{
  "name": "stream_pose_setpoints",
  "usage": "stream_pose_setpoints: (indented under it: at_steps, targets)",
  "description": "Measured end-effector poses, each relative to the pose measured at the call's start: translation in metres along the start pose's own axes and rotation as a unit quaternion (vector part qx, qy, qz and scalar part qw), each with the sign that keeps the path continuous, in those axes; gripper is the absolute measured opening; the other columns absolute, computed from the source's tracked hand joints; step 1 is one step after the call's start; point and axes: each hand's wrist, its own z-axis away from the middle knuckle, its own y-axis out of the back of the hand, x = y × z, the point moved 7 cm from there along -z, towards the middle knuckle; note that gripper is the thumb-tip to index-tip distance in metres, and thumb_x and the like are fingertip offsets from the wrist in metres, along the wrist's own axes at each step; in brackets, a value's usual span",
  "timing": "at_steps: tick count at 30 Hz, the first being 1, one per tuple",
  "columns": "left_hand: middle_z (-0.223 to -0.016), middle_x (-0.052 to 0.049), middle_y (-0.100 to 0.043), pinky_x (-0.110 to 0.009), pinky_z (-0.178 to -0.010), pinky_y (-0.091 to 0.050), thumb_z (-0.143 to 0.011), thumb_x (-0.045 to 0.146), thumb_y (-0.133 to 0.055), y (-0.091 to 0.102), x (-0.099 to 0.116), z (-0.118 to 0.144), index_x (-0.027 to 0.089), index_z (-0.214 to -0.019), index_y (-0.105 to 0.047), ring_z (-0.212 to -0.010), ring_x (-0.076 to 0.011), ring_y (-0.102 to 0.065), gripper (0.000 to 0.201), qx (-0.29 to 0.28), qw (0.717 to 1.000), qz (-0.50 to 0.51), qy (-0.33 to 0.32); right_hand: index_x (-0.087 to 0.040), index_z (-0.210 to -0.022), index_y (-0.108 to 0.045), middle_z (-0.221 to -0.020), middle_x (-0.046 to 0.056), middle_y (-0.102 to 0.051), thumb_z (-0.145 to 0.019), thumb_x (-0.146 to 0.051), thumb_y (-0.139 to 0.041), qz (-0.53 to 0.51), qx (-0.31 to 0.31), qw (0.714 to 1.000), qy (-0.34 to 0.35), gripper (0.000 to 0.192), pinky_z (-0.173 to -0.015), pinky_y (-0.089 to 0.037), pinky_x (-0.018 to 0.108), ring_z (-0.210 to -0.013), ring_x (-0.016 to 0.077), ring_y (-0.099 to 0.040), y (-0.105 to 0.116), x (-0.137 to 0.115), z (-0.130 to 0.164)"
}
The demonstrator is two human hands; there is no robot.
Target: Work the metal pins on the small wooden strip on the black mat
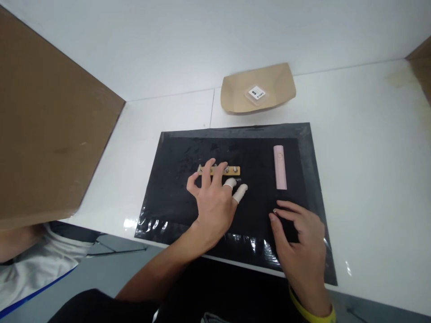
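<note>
On the black mat, the left hand rests spread-fingered on the wooden strip (long axis three-to-nine); the empty, half-curled right hand lies beyond, at five o'clock.

Left hand spread on a black mat, fingertips touching a small wooden strip set with metal screws, two fingers capped in white cots. Right hand flat on the mat, empty, near a pink cylinder. Beyond the mat, a paper tray holding a clear packet.
</note>
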Motion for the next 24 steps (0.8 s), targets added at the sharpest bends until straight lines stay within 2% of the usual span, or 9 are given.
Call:
stream_pose_setpoints:
  at_steps: [3,5,7,9,16,19,21,23,24]
  targets:
    - [-0.137,-0.011,-0.074,-0.064,-0.101,-0.034,-0.093,0.036,-0.080,0.005,0.000,0.005,0.021,-0.078,-0.073,-0.135,-0.0441,-0.060,0.022,-0.010,1.000,0.006,0.027,-0.020,-0.102,-0.066,-0.108,0.009,-0.074,-0.103,-0.025,-0.064,-0.001,-0.002,1.000,0.000,0.006,-0.093,-0.047,0.043,-0.102,0.0254,-0.068,0.000,0.000,0.000]
    - [-0.145,-0.015,-0.068,-0.065,-0.100,-0.034,-0.090,0.045,-0.082,0.012,-0.003,0.007,0.023,-0.093,-0.077,-0.139,-0.0482,-0.054,0.023,0.000,0.999,-0.006,0.047,-0.019,-0.102,-0.066,-0.108,0.009,-0.074,-0.103,-0.025,-0.065,-0.002,0.000,1.000,0.001,0.006,-0.093,-0.047,0.043,-0.102,0.0252,-0.068,0.000,0.000,0.000]
    - [-0.151,-0.019,-0.063,-0.066,-0.099,-0.035,-0.087,0.052,-0.083,0.016,-0.006,0.007,0.024,-0.109,-0.077,-0.142,-0.0519,-0.049,0.037,0.003,0.998,-0.020,0.062,-0.020,-0.101,-0.066,-0.108,0.009,-0.074,-0.103,-0.024,-0.065,-0.003,0.003,1.000,0.001,0.005,-0.093,-0.047,0.043,-0.102,0.0250,-0.068,0.001,-0.001,0.000]
    - [-0.153,-0.023,-0.060,-0.066,-0.097,-0.037,-0.088,0.053,-0.082,0.016,-0.009,0.006,0.023,-0.117,-0.076,-0.142,-0.0534,-0.047,0.042,0.001,0.997,-0.029,0.068,-0.020,-0.101,-0.066,-0.107,0.008,-0.074,-0.103,-0.025,-0.065,-0.003,0.001,1.000,0.000,0.005,-0.093,-0.047,0.043,-0.101,0.0252,-0.068,0.001,-0.001,0.000]
    - [-0.155,-0.021,-0.058,-0.070,-0.098,-0.039,-0.089,0.049,-0.081,0.016,-0.014,0.005,0.026,-0.118,-0.074,-0.145,-0.0524,-0.045,0.037,0.027,0.995,-0.031,0.093,-0.020,-0.102,-0.066,-0.109,0.009,-0.074,-0.103,-0.025,-0.064,0.000,0.001,1.000,0.001,0.005,-0.093,-0.047,0.043,-0.103,0.0255,-0.068,0.000,0.001,0.001]
    - [-0.157,-0.019,-0.056,-0.069,-0.104,-0.040,-0.094,0.045,-0.077,0.019,-0.022,0.012,0.028,-0.125,-0.072,-0.147,-0.0486,-0.044,0.036,0.035,0.995,0.014,0.097,-0.021,-0.101,-0.066,-0.109,0.008,-0.074,-0.104,-0.026,-0.064,0.002,0.001,1.000,-0.003,0.007,-0.093,-0.047,0.043,-0.103,0.0249,-0.068,0.001,0.002,0.003]
    - [-0.155,-0.019,-0.057,-0.064,-0.111,-0.040,-0.098,0.038,-0.073,0.025,-0.030,0.018,0.028,-0.142,-0.063,-0.145,-0.0424,-0.048,0.046,0.050,0.991,0.089,0.084,-0.022,-0.101,-0.066,-0.109,0.007,-0.074,-0.104,-0.028,-0.063,0.003,-0.004,1.000,-0.008,0.008,-0.094,-0.046,0.043,-0.103,0.0246,-0.067,0.000,0.003,0.004]
    - [-0.154,-0.018,-0.059,-0.058,-0.114,-0.040,-0.101,0.039,-0.069,0.032,-0.036,0.026,0.030,-0.163,-0.039,-0.140,-0.0353,-0.053,0.069,0.060,0.977,0.194,0.058,-0.022,-0.101,-0.067,-0.110,0.007,-0.074,-0.104,-0.029,-0.063,0.001,-0.008,1.000,-0.014,0.009,-0.095,-0.046,0.043,-0.105,0.0243,-0.067,0.000,0.006,0.006]
    - [-0.154,-0.017,-0.058,-0.053,-0.112,-0.042,-0.103,0.045,-0.066,0.034,-0.039,0.030,0.033,-0.169,-0.024,-0.134,-0.0319,-0.056,0.079,0.047,0.963,0.260,0.051,-0.022,-0.101,-0.067,-0.111,0.007,-0.075,-0.104,-0.030,-0.063,-0.005,-0.006,1.000,-0.018,0.009,-0.096,-0.047,0.043,-0.105,0.0242,-0.067,0.000,0.008,0.007]
